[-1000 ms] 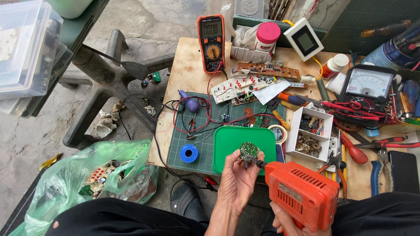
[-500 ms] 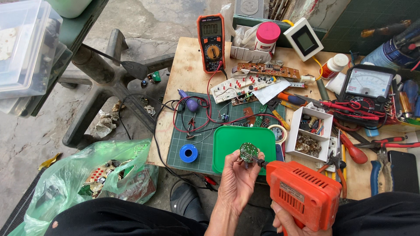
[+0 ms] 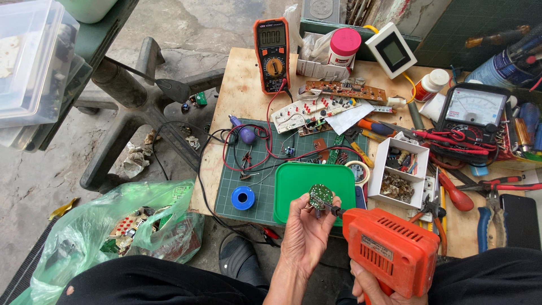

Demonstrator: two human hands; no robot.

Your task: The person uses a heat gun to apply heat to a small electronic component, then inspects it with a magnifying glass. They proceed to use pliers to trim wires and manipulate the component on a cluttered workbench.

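My left hand [image 3: 304, 240] holds a small round green circuit board [image 3: 320, 196] up by its fingertips, over the near edge of a green plastic tray [image 3: 294, 186]. My right hand [image 3: 374, 289] grips the handle of an orange soldering gun [image 3: 390, 252]; most of that hand is hidden behind the gun's body. The gun's dark tip [image 3: 329, 210] points left and touches the underside of the round board.
A cluttered wooden table [image 3: 240, 90] carries an orange multimeter [image 3: 272, 52], an analog meter [image 3: 473, 110], long circuit boards [image 3: 313, 110], a blue solder spool [image 3: 243, 198], a white parts box [image 3: 402, 171], pliers and screwdrivers. A green plastic bag [image 3: 107, 234] of boards lies on the floor left.
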